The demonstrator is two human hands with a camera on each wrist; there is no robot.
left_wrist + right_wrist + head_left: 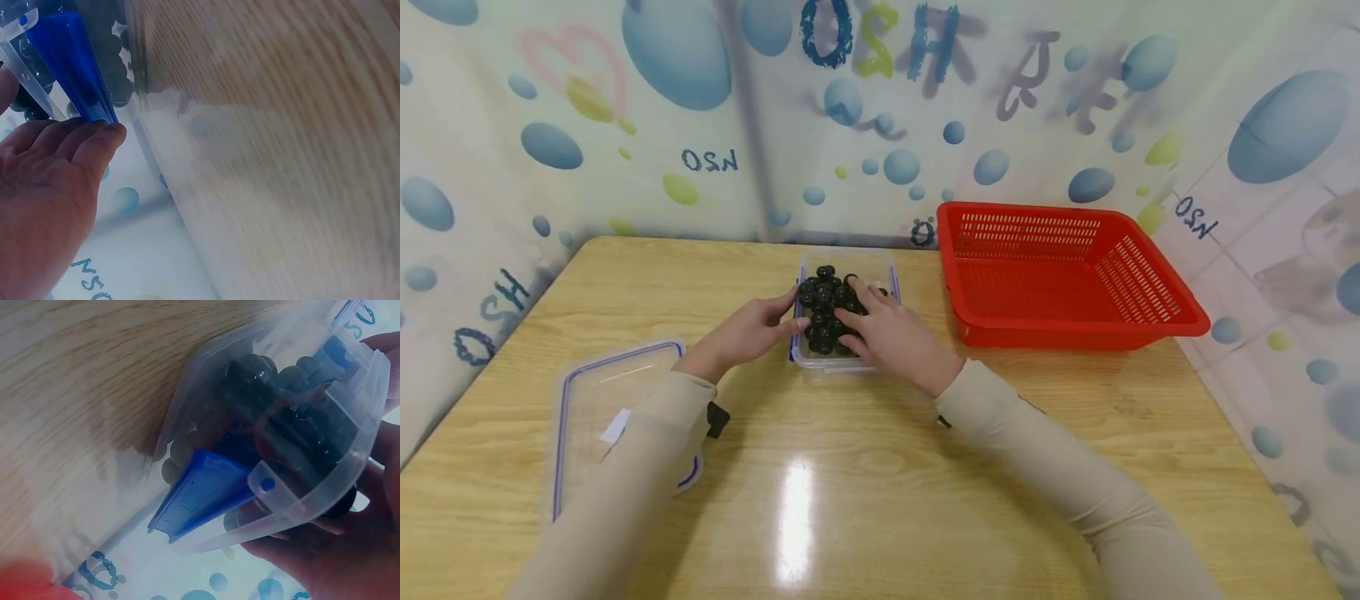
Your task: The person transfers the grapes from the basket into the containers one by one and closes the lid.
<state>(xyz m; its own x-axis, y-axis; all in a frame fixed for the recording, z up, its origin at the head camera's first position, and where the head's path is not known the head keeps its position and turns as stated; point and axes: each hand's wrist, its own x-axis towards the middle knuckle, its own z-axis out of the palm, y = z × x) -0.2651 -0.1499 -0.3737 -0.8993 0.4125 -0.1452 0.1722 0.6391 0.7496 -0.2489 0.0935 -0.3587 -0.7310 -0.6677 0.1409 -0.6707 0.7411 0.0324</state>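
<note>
A clear plastic food container with blue clips stands near the back of the table. Dark, glossy black grapes in a bunch fill it. At its left wall is my left hand, thumb over the rim by the grapes and fingers along the outside, against a blue clip. My right hand reaches over the right wall, fingers spread and bent over the grapes, holding them from above. Seen through the wall in the right wrist view, the grapes lie behind another blue clip.
A red plastic basket with slotted walls stands to the right of the container. The clear lid with a blue seal lies at the left, partly under my left forearm, a white tag on it. A patterned curtain hangs behind the wooden table.
</note>
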